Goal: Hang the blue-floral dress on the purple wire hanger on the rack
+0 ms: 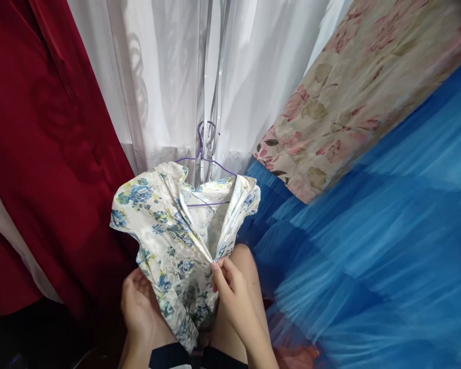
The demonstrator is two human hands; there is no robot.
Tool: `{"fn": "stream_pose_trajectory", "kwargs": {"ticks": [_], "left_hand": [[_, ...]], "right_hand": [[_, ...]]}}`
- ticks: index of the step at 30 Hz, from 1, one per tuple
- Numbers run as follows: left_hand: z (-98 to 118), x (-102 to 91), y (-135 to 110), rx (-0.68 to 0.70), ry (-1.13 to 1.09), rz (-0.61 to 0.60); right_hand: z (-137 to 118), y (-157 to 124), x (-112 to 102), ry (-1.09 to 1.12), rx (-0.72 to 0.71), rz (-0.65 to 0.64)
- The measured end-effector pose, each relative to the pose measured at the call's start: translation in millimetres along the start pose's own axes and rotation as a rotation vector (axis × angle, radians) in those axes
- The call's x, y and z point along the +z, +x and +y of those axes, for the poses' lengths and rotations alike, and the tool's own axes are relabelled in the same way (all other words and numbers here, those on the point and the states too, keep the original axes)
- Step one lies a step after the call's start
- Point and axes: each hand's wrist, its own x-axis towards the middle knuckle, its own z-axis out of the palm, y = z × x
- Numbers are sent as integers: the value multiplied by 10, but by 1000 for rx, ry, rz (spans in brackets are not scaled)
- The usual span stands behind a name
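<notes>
A white cap-sleeved blouse with blue and yellow flowers hangs on a thin purple wire hanger. Its front opening is parted in a V, and the hanger's bar shows inside. At the bottom of that V, my right hand pinches the edges between thumb and fingertips; whether a zip pull or button is there is hidden. My left hand is curled at the blouse's left side, its fingertips tucked behind the cloth. The lower part of the blouse hangs between my bare knees.
White curtain-like cloth hangs behind, with pale straps running down to the hanger hook. Dark red cloth hangs at left. To the right are a beige floral garment and blue tulle.
</notes>
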Motion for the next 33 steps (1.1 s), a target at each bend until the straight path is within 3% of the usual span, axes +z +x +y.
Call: {"fn": "stream_pose_trajectory", "kwargs": {"ticks": [2, 3, 4, 8, 11, 15, 23, 27, 30, 33], "left_hand": [[62, -44, -4, -22, -112, 186], [137, -50, -1, -16, -157, 201], [231, -38, 3, 8, -174, 135], [615, 167, 23, 245, -27, -395], [735, 356, 49, 340, 15, -510], [736, 467, 74, 303, -81, -618], [733, 402, 152, 293, -128, -664], [703, 429, 113, 303, -149, -564], [720, 465, 66, 295, -145, -472], [789, 493, 44, 282, -171, -468]], "right_hand": [[-9, -18, 14, 71, 27, -38], [-7, -18, 34, 104, 32, -48], [-3, -15, 62, 131, 29, -52], [22, -21, 168, 207, 7, -44], [46, -48, 165, 223, -2, -27], [71, -61, 86, 219, 2, -23], [67, -119, 159, 241, -2, 17], [1, -124, 135, 282, -39, -12], [4, -86, 87, 288, -70, 46], [103, -43, 95, 241, -75, 103]]}}
